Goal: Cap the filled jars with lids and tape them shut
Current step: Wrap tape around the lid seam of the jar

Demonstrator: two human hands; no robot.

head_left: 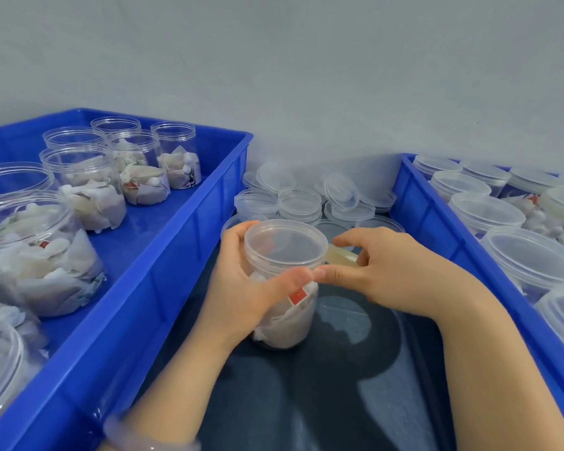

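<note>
A clear jar (pixel 285 307) filled with white tea bags stands on the dark table between two blue crates, with a clear lid (pixel 285 244) on top. My left hand (pixel 245 288) grips the jar's side, thumb lying across the front just below the lid. My right hand (pixel 381 268) holds a roll of clear tape (pixel 341 255) against the jar's right side, its thumb tip meeting my left thumb at the lid's rim.
A blue crate (pixel 163 275) on the left holds several open filled jars (pixel 88 190). A blue crate (pixel 437 229) on the right holds several lidded jars (pixel 531 258). Loose clear lids (pixel 306 198) lie piled behind the jar, by the white wall.
</note>
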